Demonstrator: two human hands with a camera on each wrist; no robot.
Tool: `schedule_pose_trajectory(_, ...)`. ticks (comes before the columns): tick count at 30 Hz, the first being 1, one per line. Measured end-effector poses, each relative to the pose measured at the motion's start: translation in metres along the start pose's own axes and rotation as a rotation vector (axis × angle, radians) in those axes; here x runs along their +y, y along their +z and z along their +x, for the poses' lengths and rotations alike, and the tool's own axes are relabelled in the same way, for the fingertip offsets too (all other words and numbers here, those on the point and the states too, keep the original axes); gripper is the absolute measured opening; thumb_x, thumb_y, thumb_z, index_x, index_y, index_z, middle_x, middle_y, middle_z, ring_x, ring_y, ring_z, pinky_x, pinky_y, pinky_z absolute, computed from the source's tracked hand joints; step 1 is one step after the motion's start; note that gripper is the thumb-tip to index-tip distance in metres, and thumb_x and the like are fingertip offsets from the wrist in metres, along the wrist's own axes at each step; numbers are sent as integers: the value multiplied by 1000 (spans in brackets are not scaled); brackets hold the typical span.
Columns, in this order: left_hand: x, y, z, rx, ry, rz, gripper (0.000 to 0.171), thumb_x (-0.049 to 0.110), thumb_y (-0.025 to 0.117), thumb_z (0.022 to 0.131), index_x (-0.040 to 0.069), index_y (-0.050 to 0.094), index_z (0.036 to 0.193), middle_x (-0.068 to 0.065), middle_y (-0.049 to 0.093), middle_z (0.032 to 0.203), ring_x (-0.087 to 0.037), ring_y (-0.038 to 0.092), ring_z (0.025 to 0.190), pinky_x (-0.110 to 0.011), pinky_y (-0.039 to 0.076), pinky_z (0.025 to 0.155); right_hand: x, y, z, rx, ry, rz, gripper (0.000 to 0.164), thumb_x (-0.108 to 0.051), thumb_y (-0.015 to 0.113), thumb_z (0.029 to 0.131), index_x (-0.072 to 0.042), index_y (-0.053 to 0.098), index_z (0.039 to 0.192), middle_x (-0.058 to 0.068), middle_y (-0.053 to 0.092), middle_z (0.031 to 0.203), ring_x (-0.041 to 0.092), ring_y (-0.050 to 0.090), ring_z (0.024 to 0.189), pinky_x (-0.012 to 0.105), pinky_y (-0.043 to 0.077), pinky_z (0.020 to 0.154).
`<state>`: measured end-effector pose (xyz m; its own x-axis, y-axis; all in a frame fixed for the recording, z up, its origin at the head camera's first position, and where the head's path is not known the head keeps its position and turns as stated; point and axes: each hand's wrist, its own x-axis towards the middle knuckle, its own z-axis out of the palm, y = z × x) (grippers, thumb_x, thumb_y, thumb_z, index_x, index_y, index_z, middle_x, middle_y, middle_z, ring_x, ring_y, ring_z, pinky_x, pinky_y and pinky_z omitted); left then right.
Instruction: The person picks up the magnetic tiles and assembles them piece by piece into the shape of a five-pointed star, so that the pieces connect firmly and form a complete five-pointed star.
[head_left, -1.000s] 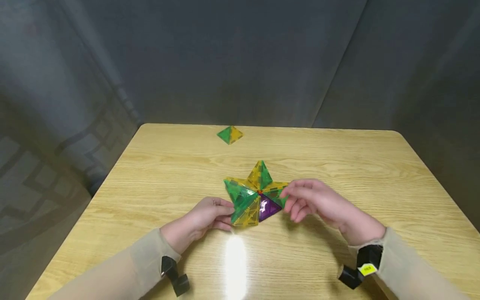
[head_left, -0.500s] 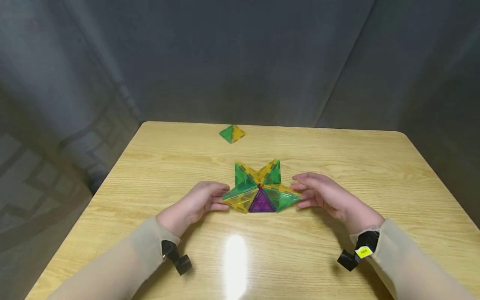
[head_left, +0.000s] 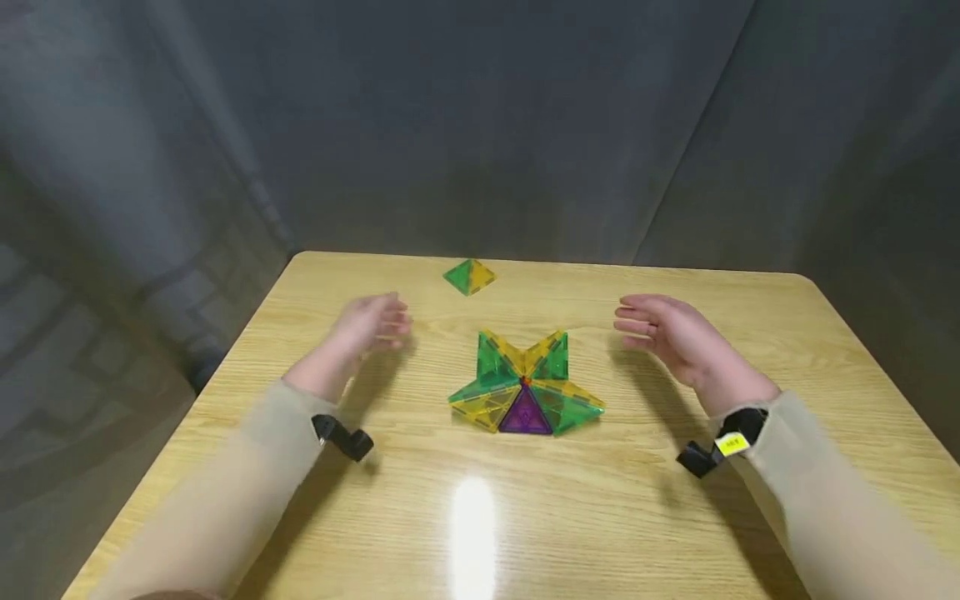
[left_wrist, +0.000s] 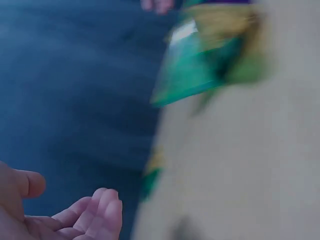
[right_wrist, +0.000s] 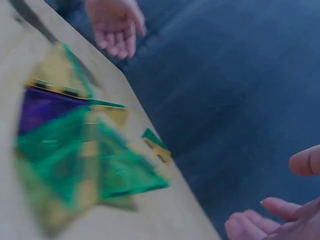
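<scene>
A star-like build of translucent magnetic tiles [head_left: 489, 404] rests mid-table, its points made of green and yellow triangles. At its near side sits a purple triangular tile [head_left: 526, 414]. Both hands are in the air, apart from the build and holding nothing. Left of it, slightly blurred, is the left hand [head_left: 372, 323], fingers loosely extended. To the right is the right hand [head_left: 660, 327], its palm turned inward. The right wrist view shows the build's green tiles [right_wrist: 127, 165] close up; in the left wrist view the green tile [left_wrist: 187, 67] is blurred by motion.
A small green and yellow tile pyramid [head_left: 469, 277] stands near the back edge of the wooden table [head_left: 645, 517]. Behind it hangs a dark curtain [head_left: 465, 125]. A black wrist camera [head_left: 343, 437] sits on each sleeve.
The star-like build has been turned so its purple tile faces front, and lies flat on the table. Both hands have let go and moved outward and farther back.
</scene>
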<state>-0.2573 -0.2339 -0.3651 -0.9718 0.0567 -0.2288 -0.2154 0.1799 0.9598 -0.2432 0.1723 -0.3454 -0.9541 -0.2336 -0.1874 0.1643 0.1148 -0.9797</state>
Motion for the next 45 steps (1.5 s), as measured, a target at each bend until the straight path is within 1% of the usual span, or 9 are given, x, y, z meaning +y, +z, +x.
schedule_pose_trajectory(3, 28, -11, 25, 14, 39, 14, 55, 34, 37, 108, -7, 39, 143, -25, 51, 138, -36, 52, 124, -44, 45, 104, -19, 7, 35, -1, -2, 11, 63, -31, 41, 107, 7, 18, 152, 26, 29, 152, 24, 47, 128, 38, 36, 112)
schedule_pose_trajectory(6, 45, -6, 57, 2, 6, -2, 59, 38, 37, 107, -5, 33, 148, -23, 47, 144, -35, 47, 131, -44, 41, 108, -32, 23, 76, -33, 22, -23, 61, -26, 38, 107, 5, 15, 154, 26, 28, 155, 33, 35, 139, 43, 30, 115)
schedule_pose_trajectory(11, 42, 19, 103, -51, -143, -13, 71, 49, 35, 105, -2, 24, 154, -23, 38, 151, -36, 40, 137, -43, 32, 114, -25, 45, 134, -98, 140, -29, 61, -23, 37, 108, 1, 8, 156, 29, 25, 155, 38, 29, 142, 46, 26, 116)
schedule_pose_trajectory(15, 34, 38, 122, -92, -215, -21, 77, 55, 35, 104, 2, 16, 157, -23, 29, 156, -37, 33, 140, -43, 28, 116, -13, 53, 156, -104, 236, -16, 62, -27, 37, 108, -3, 8, 158, 28, 23, 156, 39, 31, 141, 45, 30, 115)
schedule_pose_trajectory(19, 35, 54, 132, -91, -205, -66, 77, 53, 37, 103, 6, 11, 158, -28, 25, 156, -39, 31, 141, -43, 32, 114, -10, 60, 165, -97, 271, 43, 63, -28, 37, 108, -6, 7, 158, 27, 19, 158, 37, 29, 142, 44, 31, 114)
schedule_pose_trajectory(23, 38, 62, 137, -76, -189, -11, 80, 58, 35, 102, 7, 10, 159, -27, 28, 155, -37, 34, 140, -42, 29, 115, -12, 66, 167, -96, 267, 98, 64, -27, 38, 108, -8, 3, 159, 27, 17, 158, 37, 25, 144, 44, 29, 115)
schedule_pose_trajectory(29, 39, 68, 136, -55, -172, -23, 81, 56, 36, 103, 6, 6, 158, -23, 26, 157, -34, 32, 142, -39, 33, 113, -12, 74, 166, -99, 263, 125, 66, -26, 39, 108, -8, 0, 159, 28, 19, 158, 38, 26, 143, 45, 29, 115)
schedule_pose_trajectory(34, 41, 73, 137, 1, -178, 67, 82, 58, 34, 102, 7, 4, 159, -17, 16, 162, -34, 34, 140, -39, 29, 115, -11, 76, 167, -81, 267, 132, 69, -27, 43, 107, -9, 2, 159, 23, 18, 160, 35, 25, 144, 46, 29, 115)
schedule_pose_trajectory(45, 39, 80, 138, 5, -170, 88, 80, 55, 38, 103, 4, 9, 158, -20, 28, 157, -34, 43, 133, -39, 35, 112, -5, 77, 165, -61, 251, 210, 66, -24, 42, 107, -11, 3, 159, 25, 24, 157, 36, 33, 140, 46, 32, 113)
